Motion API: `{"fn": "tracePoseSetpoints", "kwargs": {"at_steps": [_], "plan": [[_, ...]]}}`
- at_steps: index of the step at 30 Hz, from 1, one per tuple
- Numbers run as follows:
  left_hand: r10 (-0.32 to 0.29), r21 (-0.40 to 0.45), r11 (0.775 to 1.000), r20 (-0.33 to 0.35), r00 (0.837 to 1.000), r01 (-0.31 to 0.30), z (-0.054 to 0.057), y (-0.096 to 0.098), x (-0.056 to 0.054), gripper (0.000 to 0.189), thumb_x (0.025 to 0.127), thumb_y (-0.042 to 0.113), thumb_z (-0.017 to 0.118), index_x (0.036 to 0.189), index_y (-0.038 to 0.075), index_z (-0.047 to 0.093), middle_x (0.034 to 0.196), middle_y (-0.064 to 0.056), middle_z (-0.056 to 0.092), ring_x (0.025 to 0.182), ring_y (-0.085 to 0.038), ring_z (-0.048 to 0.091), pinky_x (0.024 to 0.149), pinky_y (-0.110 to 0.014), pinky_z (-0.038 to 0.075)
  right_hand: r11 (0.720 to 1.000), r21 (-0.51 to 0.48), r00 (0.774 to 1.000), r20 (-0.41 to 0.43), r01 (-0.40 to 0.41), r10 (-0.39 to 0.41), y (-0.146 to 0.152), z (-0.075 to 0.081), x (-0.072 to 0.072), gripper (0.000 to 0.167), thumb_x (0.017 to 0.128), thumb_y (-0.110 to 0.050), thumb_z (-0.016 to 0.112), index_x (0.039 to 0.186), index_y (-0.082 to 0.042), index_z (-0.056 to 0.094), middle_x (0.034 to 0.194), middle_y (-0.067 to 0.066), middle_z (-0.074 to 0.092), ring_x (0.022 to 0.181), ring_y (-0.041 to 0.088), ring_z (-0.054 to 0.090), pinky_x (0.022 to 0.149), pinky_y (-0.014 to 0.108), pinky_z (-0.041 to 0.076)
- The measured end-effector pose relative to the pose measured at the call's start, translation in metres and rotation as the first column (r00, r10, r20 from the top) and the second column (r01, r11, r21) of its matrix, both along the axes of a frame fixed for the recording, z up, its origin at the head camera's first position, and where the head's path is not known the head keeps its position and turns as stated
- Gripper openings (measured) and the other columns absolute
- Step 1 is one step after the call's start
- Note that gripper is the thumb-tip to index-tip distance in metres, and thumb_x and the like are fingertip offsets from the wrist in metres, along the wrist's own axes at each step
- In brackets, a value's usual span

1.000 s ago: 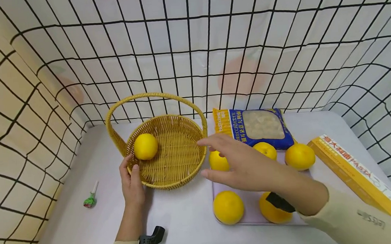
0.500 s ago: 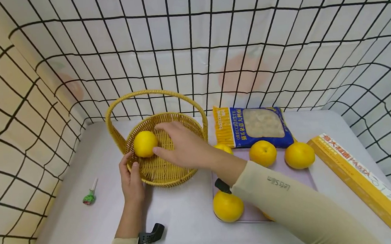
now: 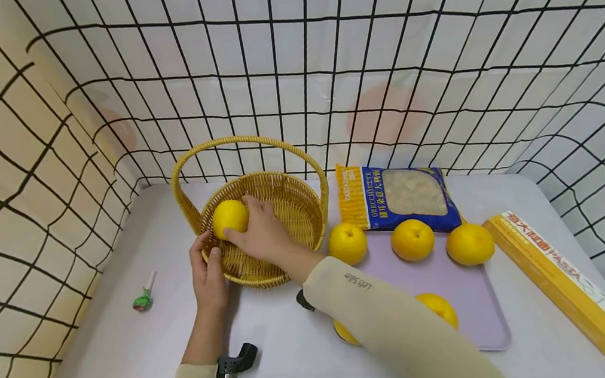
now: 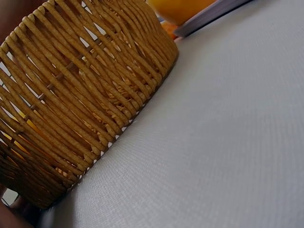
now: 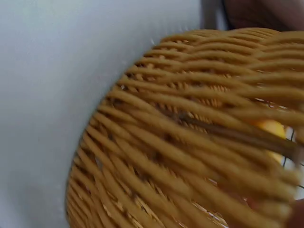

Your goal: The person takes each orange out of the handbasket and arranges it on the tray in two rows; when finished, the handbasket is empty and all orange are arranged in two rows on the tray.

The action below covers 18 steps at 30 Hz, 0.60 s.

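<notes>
A wicker basket (image 3: 300, 216) with a tall arched handle stands on the white table, a single orange (image 3: 229, 218) in its left side. My left hand (image 3: 209, 284) holds the basket's near-left rim, thumb over the edge. Reaching into the basket, my right hand (image 3: 264, 231) has its thumb on the near side of that orange and its fingers at the far side, gripping it. In the left wrist view the woven wall (image 4: 85, 90) fills the upper left. The right wrist view shows mostly basket weave (image 5: 180, 137), with a sliver of orange (image 5: 273, 130) through the gaps.
Several oranges (image 3: 412, 240) sit on a lilac tray (image 3: 474, 300), partly behind my right sleeve. Behind it lies a blue-and-yellow pasta bag (image 3: 413, 194); a long pasta box (image 3: 570, 288) is at right. A lollipop (image 3: 142, 300) lies at left. Black wire mesh (image 3: 276, 71) surrounds the table.
My right hand has moved left from above the tray into the basket and taken hold of the orange there. My left hand stays on the rim. The head view has shifted slightly.
</notes>
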State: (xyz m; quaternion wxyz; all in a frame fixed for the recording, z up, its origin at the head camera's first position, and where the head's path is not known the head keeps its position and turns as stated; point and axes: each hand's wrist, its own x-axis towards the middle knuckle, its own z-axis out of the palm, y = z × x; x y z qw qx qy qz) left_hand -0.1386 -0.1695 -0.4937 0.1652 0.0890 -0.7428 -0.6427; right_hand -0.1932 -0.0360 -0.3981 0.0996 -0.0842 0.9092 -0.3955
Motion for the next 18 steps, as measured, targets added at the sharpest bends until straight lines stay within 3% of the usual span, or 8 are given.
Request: {"fn": "tracePoseSetpoints", "kwargs": {"at_steps": [9,18], "plan": [[-0.009,0.034,0.999,-0.016,1.0,0.009,-0.002,-0.001,0.0,0.043,0.107,0.019,0.041,0.15,0.014,0.04,0.164,-0.001,0.034,0.156,-0.018,0.025,0.126,-0.051,0.024,0.994,-0.086,0.998,0.009,0.069,-0.069,-0.015,-0.018,-0.007,0.085,0.092,-0.047,0.072,0.16,-0.022,0.028,0.151,0.016,0.041,0.113,0.03,0.061,0.096,0.047,0.054],[0.004,0.01,1.0,-0.018,1.0,-0.004,-0.004,0.0,-0.001,0.042,0.107,0.019,0.043,0.149,0.015,0.042,0.163,-0.001,0.036,0.155,-0.019,0.027,0.127,-0.049,0.023,0.959,-0.166,0.973,0.04,0.23,-0.227,-0.027,-0.031,-0.014,0.086,0.091,-0.052,0.071,0.159,-0.02,0.03,0.154,0.016,0.041,0.128,0.035,0.056,0.107,0.053,0.048]]}}
